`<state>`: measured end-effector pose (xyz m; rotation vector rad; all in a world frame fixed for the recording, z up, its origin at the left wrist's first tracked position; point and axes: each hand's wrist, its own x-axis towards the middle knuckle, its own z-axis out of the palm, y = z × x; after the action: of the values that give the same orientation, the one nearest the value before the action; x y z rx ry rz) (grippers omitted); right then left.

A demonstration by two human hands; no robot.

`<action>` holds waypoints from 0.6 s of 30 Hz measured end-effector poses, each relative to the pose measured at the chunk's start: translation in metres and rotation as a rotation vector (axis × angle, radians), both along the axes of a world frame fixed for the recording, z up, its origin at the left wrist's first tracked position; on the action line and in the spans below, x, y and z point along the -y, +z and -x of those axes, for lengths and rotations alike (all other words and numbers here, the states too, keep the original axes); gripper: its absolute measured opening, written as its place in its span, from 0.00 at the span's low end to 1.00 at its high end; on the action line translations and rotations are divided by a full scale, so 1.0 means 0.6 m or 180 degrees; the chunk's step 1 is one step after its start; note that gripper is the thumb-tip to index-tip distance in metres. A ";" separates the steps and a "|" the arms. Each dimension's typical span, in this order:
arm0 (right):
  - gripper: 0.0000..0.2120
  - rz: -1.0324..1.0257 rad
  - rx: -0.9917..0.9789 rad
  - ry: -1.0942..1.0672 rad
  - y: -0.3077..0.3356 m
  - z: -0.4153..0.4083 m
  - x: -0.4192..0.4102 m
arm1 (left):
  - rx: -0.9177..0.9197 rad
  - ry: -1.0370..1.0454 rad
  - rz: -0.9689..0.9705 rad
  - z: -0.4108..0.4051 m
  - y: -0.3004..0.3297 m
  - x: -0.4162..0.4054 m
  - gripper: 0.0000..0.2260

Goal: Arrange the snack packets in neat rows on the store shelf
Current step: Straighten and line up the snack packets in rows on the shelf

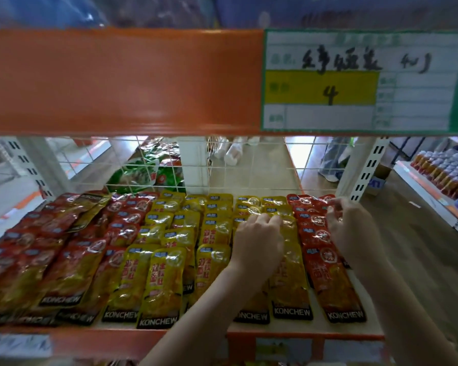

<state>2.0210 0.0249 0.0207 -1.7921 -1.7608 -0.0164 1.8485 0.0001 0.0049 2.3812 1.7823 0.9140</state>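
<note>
Head view, store shelf [304,329] with orange front edge. Red packets [72,262] overlap in rows at left, then yellow packets [164,281], all printed "KONCHEW" at the bottom. Left hand [257,244] rests on a yellow row, fingers curled over a packet's top. Right hand [352,228] pinches a packet in the far-right red row [328,270]. Price card [362,80] on the orange beam above: handwritten Chinese, blurred, plus "4" on yellow.
</note>
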 end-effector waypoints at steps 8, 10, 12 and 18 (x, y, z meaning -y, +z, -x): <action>0.10 0.0131 -0.0296 0.0891 -0.012 0.137 0.032 | -0.0060 0.0444 0.0045 0.150 0.002 0.026 0.10; 0.10 0.0149 -0.0277 0.1085 -0.019 0.170 0.040 | -0.0129 0.0557 0.0136 0.189 -0.001 0.032 0.11; 0.10 0.0189 -0.0232 0.1226 -0.025 0.202 0.049 | -0.0171 0.0639 0.0244 0.228 -0.002 0.038 0.10; 0.12 0.0291 0.0162 0.1576 -0.042 0.274 0.075 | -0.0205 0.0247 0.0852 0.307 0.000 0.052 0.12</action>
<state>1.8565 -0.0198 -0.0046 -1.3785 -2.2268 0.2253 1.6645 -0.0308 0.0048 2.2121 1.8945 0.5669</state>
